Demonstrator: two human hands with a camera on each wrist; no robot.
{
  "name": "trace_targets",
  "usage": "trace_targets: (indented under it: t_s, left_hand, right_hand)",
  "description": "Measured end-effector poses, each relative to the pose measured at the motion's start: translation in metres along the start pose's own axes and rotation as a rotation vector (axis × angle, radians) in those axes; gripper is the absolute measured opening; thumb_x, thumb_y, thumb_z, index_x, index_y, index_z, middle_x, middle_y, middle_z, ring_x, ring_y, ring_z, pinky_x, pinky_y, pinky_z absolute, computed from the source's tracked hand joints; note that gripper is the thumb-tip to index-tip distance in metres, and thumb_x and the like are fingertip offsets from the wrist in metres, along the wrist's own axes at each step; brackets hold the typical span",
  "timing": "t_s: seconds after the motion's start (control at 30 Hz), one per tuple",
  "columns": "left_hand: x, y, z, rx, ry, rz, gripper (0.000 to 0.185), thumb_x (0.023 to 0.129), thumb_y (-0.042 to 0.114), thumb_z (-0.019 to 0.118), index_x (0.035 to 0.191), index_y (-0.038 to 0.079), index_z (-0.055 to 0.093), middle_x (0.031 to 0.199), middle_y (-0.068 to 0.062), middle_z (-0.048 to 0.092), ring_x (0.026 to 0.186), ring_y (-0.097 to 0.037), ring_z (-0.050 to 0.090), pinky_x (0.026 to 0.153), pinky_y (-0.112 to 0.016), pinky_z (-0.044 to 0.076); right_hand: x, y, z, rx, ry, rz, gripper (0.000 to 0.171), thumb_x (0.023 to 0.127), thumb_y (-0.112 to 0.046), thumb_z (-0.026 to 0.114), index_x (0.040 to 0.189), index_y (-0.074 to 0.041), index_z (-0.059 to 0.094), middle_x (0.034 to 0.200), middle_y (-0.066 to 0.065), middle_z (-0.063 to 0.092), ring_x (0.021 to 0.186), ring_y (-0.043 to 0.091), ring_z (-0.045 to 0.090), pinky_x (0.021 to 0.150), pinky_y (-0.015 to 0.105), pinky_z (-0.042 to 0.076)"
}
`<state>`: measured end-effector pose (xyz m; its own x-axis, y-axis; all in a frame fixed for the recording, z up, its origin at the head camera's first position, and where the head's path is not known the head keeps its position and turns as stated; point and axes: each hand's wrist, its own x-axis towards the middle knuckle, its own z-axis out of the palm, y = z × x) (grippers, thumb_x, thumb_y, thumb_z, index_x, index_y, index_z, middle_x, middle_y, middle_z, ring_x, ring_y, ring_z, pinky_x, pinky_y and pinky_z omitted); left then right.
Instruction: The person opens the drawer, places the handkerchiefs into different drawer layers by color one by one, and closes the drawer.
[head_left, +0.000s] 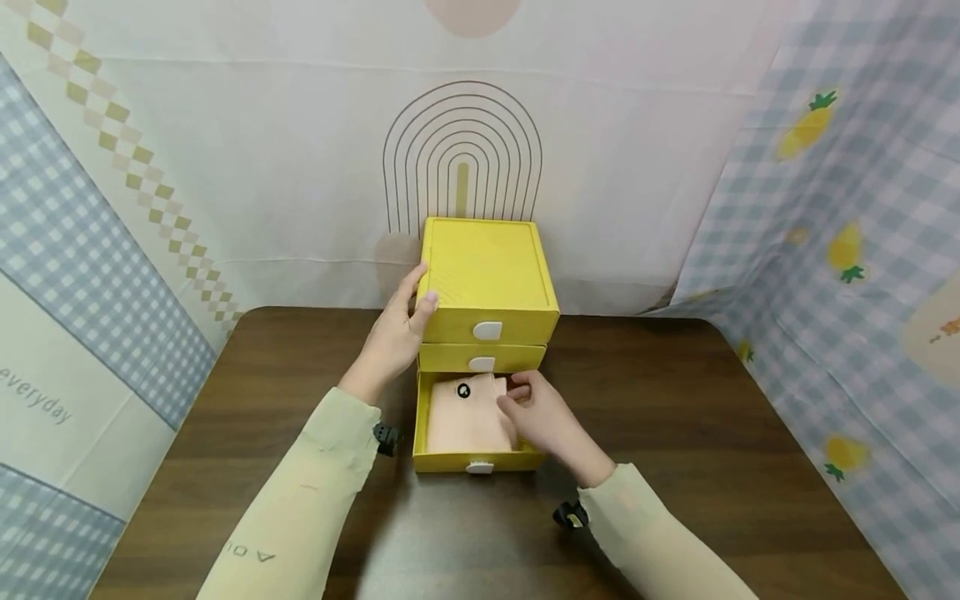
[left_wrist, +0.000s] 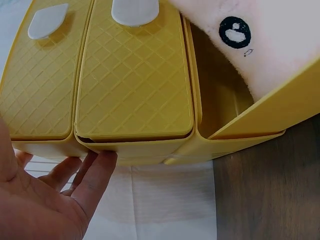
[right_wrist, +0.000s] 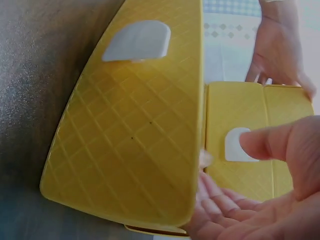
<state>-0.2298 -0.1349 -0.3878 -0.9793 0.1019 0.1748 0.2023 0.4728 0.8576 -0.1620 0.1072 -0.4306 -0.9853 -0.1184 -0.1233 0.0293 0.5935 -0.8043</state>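
Observation:
A small yellow cabinet with three drawers stands on the table. Its bottom drawer is pulled out, with a folded pale pink plush fabric lying in it; a black-and-white eye mark shows on the fabric. My left hand rests against the cabinet's left side, its fingertips on the side wall in the left wrist view and its thumb near the top's edge. My right hand is at the fabric's right edge, inside the drawer. In the right wrist view its thumb stands apart from its slightly bent fingers, which the drawer front partly hides.
White tabs serve as handles on the drawers, and the middle drawer is in its slot. Behind the dark wooden table hangs a white patterned cloth, with a blue checked cloth at the right.

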Motion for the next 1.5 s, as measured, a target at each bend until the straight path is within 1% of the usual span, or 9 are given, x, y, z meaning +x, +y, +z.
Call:
trace_targets:
  t_s: [0.17,0.33,0.43,0.63,0.8,0.97,1.2,1.37,1.5]
  left_hand:
    - [0.0,0.003,-0.001,0.01,-0.004,-0.003,0.062,0.095,0.067,0.033,0.151,0.049,0.014,0.158,-0.003,0.022,0.136,-0.032,0.033,0.103,-0.059,0.03]
    - [0.0,0.002,0.0,0.015,0.004,0.005,0.061,0.096,0.065,0.033,0.152,0.048,0.014,0.158,-0.002,0.022,0.137,-0.032,0.032,0.104,-0.059,0.03]
    - [0.0,0.002,0.001,0.016,0.008,0.007,0.061,0.096,0.065,0.033,0.152,0.047,0.014,0.158,-0.002,0.022,0.137,-0.032,0.033,0.104,-0.059,0.03]
    - [-0.001,0.001,0.001,0.013,-0.002,0.002,0.062,0.095,0.066,0.033,0.151,0.048,0.014,0.157,-0.003,0.023,0.134,-0.032,0.037,0.102,-0.059,0.032]
    - [-0.002,0.001,0.0,0.002,-0.009,-0.009,0.062,0.095,0.066,0.033,0.151,0.049,0.013,0.158,-0.004,0.022,0.133,-0.033,0.037,0.101,-0.059,0.033]
    - [-0.001,0.002,0.0,0.011,-0.016,-0.007,0.062,0.095,0.067,0.032,0.151,0.049,0.012,0.158,-0.005,0.02,0.134,-0.034,0.035,0.102,-0.06,0.031]
    - [-0.002,0.001,0.0,0.006,-0.007,-0.017,0.062,0.095,0.067,0.033,0.15,0.051,0.012,0.157,-0.006,0.021,0.132,-0.035,0.037,0.101,-0.06,0.033]
    - [-0.003,0.002,0.0,0.008,-0.016,-0.012,0.062,0.095,0.067,0.033,0.151,0.05,0.012,0.157,-0.006,0.021,0.133,-0.034,0.037,0.101,-0.061,0.032]
    - [-0.002,0.003,0.0,0.006,-0.014,-0.003,0.062,0.096,0.066,0.033,0.151,0.05,0.012,0.157,-0.006,0.021,0.133,-0.034,0.036,0.101,-0.06,0.032]
  right_hand:
    - [-0.009,0.002,-0.005,0.154,0.038,-0.044,0.033,0.093,-0.019,0.063,0.121,-0.003,0.056,0.1,0.01,0.066,0.087,0.026,0.064,0.074,0.039,0.053]
    - [-0.02,0.0,-0.005,0.404,-0.111,0.029,0.036,0.095,-0.019,0.063,0.124,0.0,0.054,0.107,0.023,0.064,0.094,0.039,0.062,0.077,0.047,0.054]
    - [-0.027,-0.001,-0.005,0.472,-0.181,0.051,0.039,0.095,-0.022,0.062,0.126,0.001,0.053,0.111,0.025,0.062,0.096,0.04,0.062,0.079,0.046,0.054]
    - [-0.04,0.001,0.0,0.503,-0.249,0.051,0.045,0.094,-0.03,0.064,0.122,0.004,0.054,0.107,0.022,0.064,0.089,0.03,0.064,0.075,0.037,0.055]
    - [-0.051,0.006,0.006,0.556,-0.365,0.1,0.048,0.093,-0.034,0.065,0.117,0.007,0.058,0.1,0.017,0.067,0.083,0.023,0.065,0.071,0.035,0.055]
    - [-0.061,0.019,0.013,0.542,-0.452,0.138,0.045,0.094,-0.034,0.064,0.111,0.008,0.063,0.095,0.012,0.068,0.077,0.018,0.064,0.068,0.032,0.055]
    - [-0.062,0.036,0.029,0.523,-0.464,0.206,0.041,0.095,-0.031,0.062,0.106,0.008,0.067,0.091,0.011,0.069,0.073,0.015,0.064,0.064,0.03,0.055]
    - [-0.06,0.042,0.034,0.513,-0.452,0.28,0.041,0.097,-0.034,0.058,0.103,0.005,0.068,0.09,0.01,0.07,0.071,0.015,0.064,0.064,0.031,0.055]
    - [-0.059,0.042,0.038,0.516,-0.436,0.308,0.043,0.098,-0.037,0.056,0.103,0.004,0.069,0.09,0.009,0.07,0.071,0.014,0.063,0.065,0.032,0.055]
